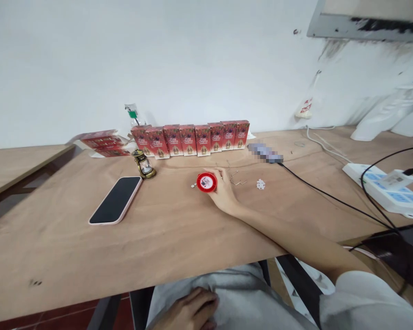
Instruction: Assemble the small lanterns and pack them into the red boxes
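My right hand [225,195] is closed around the side of a red round object [207,182] with a printed white disc on its top; its lower part is hidden from above. Small silvery button-like discs [193,185] lie just left of it. My left hand [189,309] rests on my lap below the table edge, its fingers loosely curled with nothing visible in them. A small bronze-coloured lantern [144,164] stands to the left, beyond a phone [117,200] lying screen up.
Several red printed boxes [189,140] stand in a row near the wall, with more boxes [105,140] at the left. Thin metal wires [237,178] and white pieces [260,184] lie right of my hand. A power strip [388,188] and a black cable [330,195] occupy the right.
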`<move>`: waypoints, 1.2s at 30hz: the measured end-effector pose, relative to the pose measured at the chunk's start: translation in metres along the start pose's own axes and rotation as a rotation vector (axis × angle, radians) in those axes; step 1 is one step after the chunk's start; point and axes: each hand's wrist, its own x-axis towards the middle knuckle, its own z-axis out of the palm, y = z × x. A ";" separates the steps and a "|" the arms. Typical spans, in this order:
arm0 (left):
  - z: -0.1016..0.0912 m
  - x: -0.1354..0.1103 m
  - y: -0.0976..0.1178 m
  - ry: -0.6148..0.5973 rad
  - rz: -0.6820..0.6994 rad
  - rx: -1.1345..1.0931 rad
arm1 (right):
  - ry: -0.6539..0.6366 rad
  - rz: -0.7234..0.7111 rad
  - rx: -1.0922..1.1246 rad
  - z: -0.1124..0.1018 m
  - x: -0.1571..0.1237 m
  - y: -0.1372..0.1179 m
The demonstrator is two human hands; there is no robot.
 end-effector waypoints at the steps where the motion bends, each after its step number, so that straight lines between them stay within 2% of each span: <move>1: 0.004 0.002 -0.003 -0.009 -0.025 -0.045 | -0.001 0.001 0.001 0.000 0.000 0.000; 3: 0.017 0.003 -0.008 0.000 -0.072 -0.142 | -0.004 0.005 0.001 0.000 0.000 0.000; 5: 0.032 0.002 -0.015 0.060 -0.109 -0.207 | -0.005 0.005 -0.001 0.000 0.000 0.000; 9: 0.050 -0.002 -0.023 0.130 -0.127 -0.163 | -0.009 0.003 0.012 0.000 0.000 0.000; 15: 0.037 0.003 -0.019 -0.008 -0.049 0.124 | -0.016 -0.001 0.021 0.000 0.000 0.000; 22: 0.031 0.014 -0.014 0.032 0.059 0.438 | -0.018 -0.003 0.016 0.000 0.000 -0.003; 24: 0.020 0.020 -0.006 0.026 0.121 0.435 | -0.014 -0.011 0.023 0.001 -0.001 -0.002; 26: -0.002 0.028 0.007 0.037 0.219 0.367 | -0.012 -0.012 0.027 0.001 -0.001 -0.001; 27: -0.016 0.033 0.014 0.083 0.280 0.309 | -0.011 -0.008 0.026 0.002 -0.001 -0.001; 28: -0.032 0.040 0.020 0.095 0.259 0.258 | -0.009 -0.005 0.023 0.002 -0.001 -0.001; 29: -0.049 0.048 0.023 0.108 0.304 0.238 | -0.007 -0.004 0.021 0.002 -0.001 -0.001; 30: -0.066 0.058 0.023 0.219 0.379 0.265 | -0.003 -0.008 0.024 0.002 -0.001 -0.001; 31: -0.083 0.069 0.018 0.353 0.463 0.324 | 0.004 -0.017 0.030 0.002 -0.001 -0.001; 32: -0.098 0.081 0.009 0.502 0.423 0.368 | 0.011 -0.029 0.040 0.002 -0.001 -0.002; 34: -0.121 0.108 -0.017 0.626 0.309 0.373 | 0.022 -0.056 0.070 0.002 -0.001 -0.002; 36: -0.133 0.131 -0.046 0.784 0.196 0.370 | 0.034 -0.075 0.101 0.002 -0.002 -0.003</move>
